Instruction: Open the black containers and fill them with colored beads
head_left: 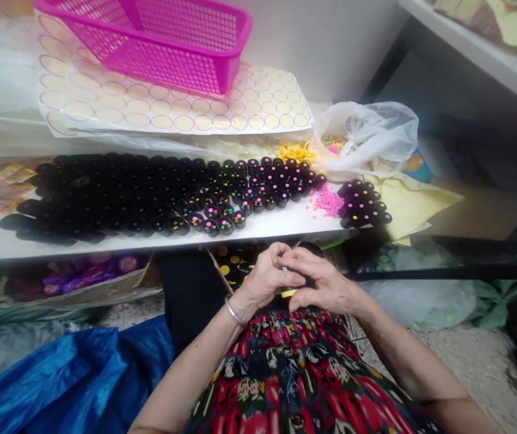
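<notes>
Above my lap, my left hand and my right hand meet around a small dark round container with a yellow edge. Fingers of both hands close on it and hide most of it. Just beyond, on the white table, stand rows of small black round containers; those toward the right hold pink pieces and coloured beads. A pile of small pink pieces lies beside a separate group of black containers. Beneath my hands, an open box holds black and yellow round pieces.
A pink basket rests on a sheet of round labels at the back. Yellow bands lie near a clear plastic bag with coloured beads. Below the table edge at left is a cardboard box of purple items.
</notes>
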